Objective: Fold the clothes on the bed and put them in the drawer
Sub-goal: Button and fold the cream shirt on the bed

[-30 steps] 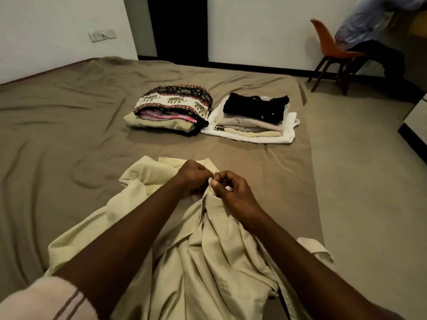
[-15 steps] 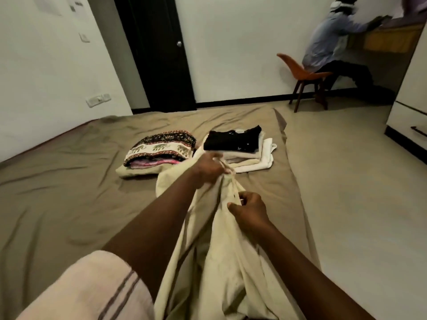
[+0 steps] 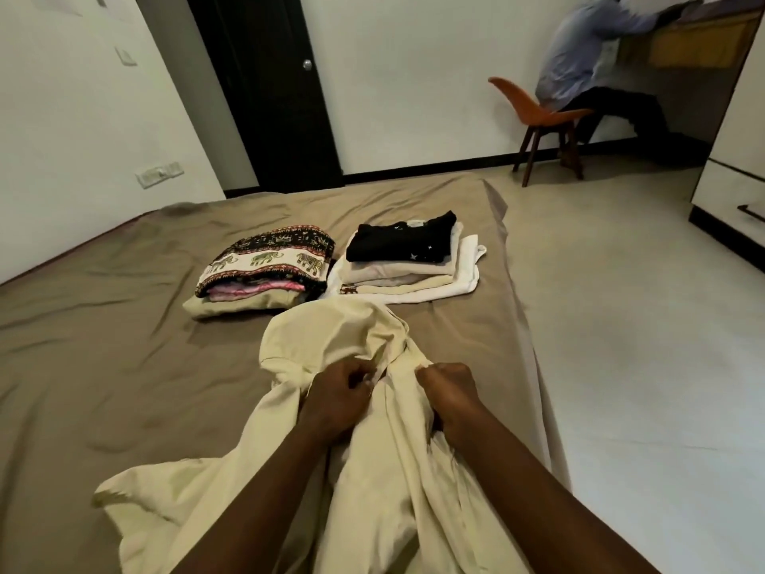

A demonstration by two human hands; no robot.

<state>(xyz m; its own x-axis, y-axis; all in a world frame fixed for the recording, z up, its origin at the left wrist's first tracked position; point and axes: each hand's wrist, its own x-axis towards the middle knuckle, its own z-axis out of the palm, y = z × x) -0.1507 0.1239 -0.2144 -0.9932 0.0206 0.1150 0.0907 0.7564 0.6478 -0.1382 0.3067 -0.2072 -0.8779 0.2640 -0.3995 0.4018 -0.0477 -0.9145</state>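
A cream shirt lies unfolded on the brown bed in front of me, its upper part bunched toward the folded piles. My left hand grips the shirt's fabric near its front opening. My right hand clutches the cloth just to the right of it. The two hands sit close together. Two folded stacks rest farther back: an elephant-print pile on the left and a pile topped by a black garment on the right.
A white drawer unit stands at the right edge on the pale floor. A person sits on an orange chair at a desk in the far right corner. A dark door is behind the bed.
The shirt was lifted and has come back down onto the bed. My left hand dropped lower and both hands now grip the cloth side by side.
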